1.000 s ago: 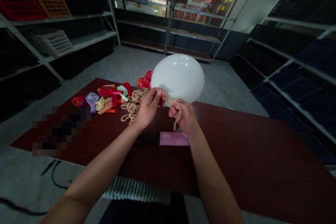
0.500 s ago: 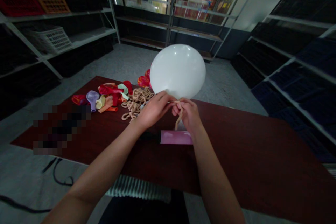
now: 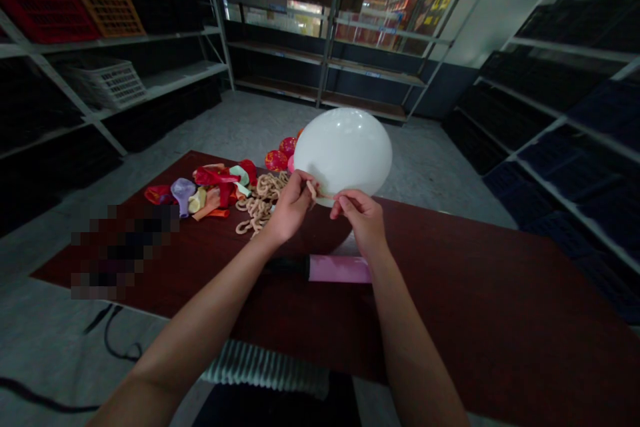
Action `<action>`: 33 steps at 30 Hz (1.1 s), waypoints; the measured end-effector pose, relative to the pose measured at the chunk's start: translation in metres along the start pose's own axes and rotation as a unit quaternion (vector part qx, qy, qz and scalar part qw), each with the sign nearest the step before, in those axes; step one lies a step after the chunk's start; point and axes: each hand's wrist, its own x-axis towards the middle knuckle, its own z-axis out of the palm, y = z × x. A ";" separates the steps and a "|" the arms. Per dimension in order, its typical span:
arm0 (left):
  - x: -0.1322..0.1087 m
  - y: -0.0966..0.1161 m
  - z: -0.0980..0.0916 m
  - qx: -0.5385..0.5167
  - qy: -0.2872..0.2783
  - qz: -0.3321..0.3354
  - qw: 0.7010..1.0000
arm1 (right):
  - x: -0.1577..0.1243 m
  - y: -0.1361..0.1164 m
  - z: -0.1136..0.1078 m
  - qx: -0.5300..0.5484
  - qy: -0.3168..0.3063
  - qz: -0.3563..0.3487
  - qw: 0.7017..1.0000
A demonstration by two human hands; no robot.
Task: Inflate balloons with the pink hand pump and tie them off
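Note:
A large inflated white balloon stands just beyond my hands, at the far edge of the table. My left hand is closed on a beige cord, whose short end sticks up from the fingers. Thumb and forefinger of my right hand pinch together at the balloon's underside, where the cord runs across between both hands. The balloon's neck is hard to make out. Beneath my wrists lies a pink cylinder with a black end, like a hand pump. A heap of beige cord lies left of my left hand.
Limp coloured balloons lie at the table's left, near a blurred-out patch. Small patterned red balloons show behind the cord heap. The dark red table extends right. Shelving with crates surrounds the area.
My hands have moved apart, drawing the cord out between them. The dangling cord end at my right hand is gone from there, and a short end now stands at my left fingers.

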 end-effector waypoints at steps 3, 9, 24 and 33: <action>0.002 0.004 0.002 -0.054 0.024 -0.043 0.997 | 0.000 0.002 -0.001 -0.022 -0.025 -0.017 0.999; 0.009 0.012 0.003 -0.086 0.055 -0.094 0.990 | -0.001 0.009 -0.006 -0.107 -0.039 -0.030 0.993; -0.001 0.014 0.006 -0.197 -0.021 -0.122 0.973 | -0.003 -0.005 0.016 0.211 0.030 0.088 0.973; 0.001 0.016 0.002 -0.066 -0.041 -0.030 0.997 | -0.004 0.000 0.017 0.121 0.005 0.099 0.988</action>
